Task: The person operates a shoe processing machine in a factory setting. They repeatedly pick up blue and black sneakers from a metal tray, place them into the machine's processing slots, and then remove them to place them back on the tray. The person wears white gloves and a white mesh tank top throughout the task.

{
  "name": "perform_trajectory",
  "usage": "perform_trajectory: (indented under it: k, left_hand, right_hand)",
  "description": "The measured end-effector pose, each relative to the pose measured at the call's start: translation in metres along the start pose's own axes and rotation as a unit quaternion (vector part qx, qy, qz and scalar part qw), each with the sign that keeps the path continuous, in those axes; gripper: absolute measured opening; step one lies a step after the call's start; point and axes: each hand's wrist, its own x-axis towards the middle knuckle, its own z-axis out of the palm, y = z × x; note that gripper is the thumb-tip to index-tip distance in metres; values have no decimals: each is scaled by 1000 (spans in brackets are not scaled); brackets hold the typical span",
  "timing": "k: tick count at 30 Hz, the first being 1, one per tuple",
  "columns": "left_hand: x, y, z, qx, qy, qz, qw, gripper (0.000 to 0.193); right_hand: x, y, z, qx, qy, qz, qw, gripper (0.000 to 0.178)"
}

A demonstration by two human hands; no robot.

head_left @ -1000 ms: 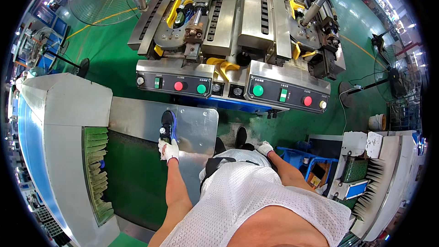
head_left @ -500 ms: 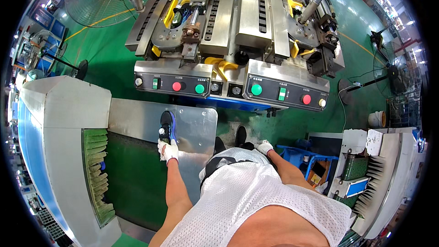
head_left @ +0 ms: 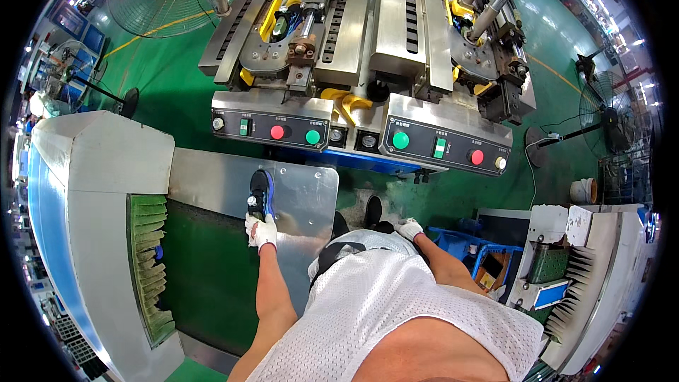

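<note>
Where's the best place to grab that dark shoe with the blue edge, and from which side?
Probably its near end, coming from the camera's side: the long, narrow shoe stretches away from there over the metal plate, and the left hand grips that end.

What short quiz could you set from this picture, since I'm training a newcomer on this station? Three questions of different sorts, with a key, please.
1. Fill in: the left hand holds a dark ____ with a blue edge.
2. True or false: the right hand is bare.
3. Which colours are the two large round buttons on the left-hand control panel?
A. Blue and yellow
B. Red and green
C. Orange and purple

Key
1. Shoe
2. False: it is gloved in white.
3. B
</note>
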Motion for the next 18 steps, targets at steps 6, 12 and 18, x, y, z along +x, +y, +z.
perform_trajectory:
  k: [6, 12, 18]
  left_hand:
    - [1, 1, 3, 0, 3, -3, 1000, 80]
    - [2, -5, 8, 2, 23, 14, 1000, 76]
    - [2, -4, -1, -55, 114, 51, 991, 52]
  right_hand:
    - [6, 8, 7, 6, 2, 13, 1000, 49]
    - [2, 1, -2, -2, -21, 7, 1000, 51]
    - [7, 9, -1, -4, 83, -23, 996, 52]
